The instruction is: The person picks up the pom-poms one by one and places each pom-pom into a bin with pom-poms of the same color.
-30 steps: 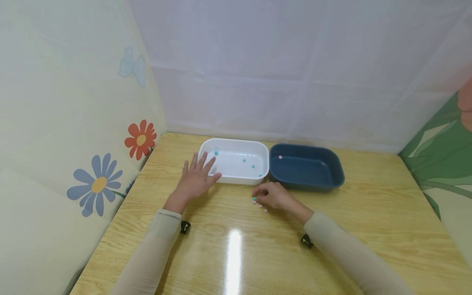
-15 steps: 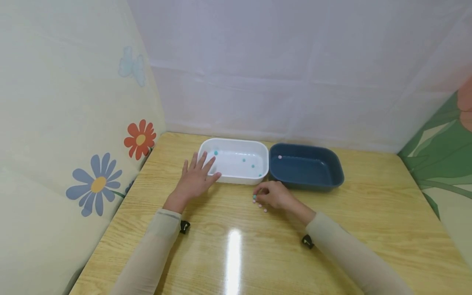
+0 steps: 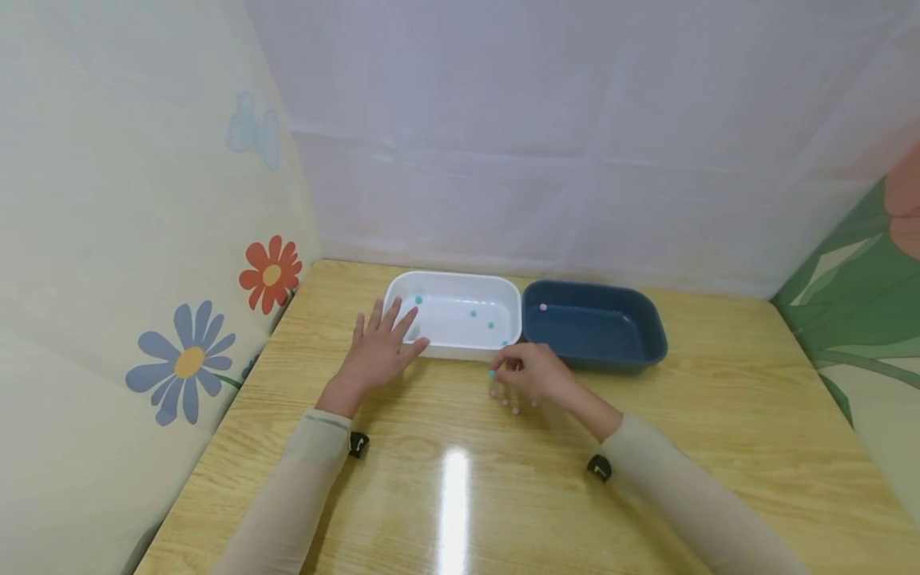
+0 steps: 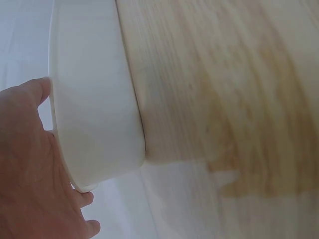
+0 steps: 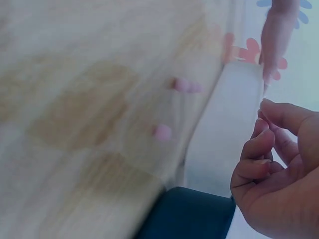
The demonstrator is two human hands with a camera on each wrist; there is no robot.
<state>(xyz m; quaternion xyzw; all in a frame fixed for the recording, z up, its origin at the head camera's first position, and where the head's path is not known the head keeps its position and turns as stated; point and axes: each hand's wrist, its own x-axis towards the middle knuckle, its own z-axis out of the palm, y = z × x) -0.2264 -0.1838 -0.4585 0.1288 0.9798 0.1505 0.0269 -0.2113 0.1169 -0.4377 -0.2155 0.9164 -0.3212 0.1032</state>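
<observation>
My left hand lies spread over the left front corner of a white tray, fingers straight across its rim. In the left wrist view, the thumb touches the rim of the same tray. At the white tray's front right corner, my right hand pinches a small teal ball between thumb and index finger, above the table. The fingers hide that ball in the right wrist view. Several small pink balls lie on the table below the right hand. More teal balls are inside the white tray.
A dark blue tray stands directly right of the white one, with a pink ball in it. Both sit near the back edge of the wooden table, before a white cloth backdrop. A flower-printed panel borders the left side.
My right hand has risen slightly toward the trays, lifting the teal ball away from the pink ones. The left hand has kept its place on the white tray.
</observation>
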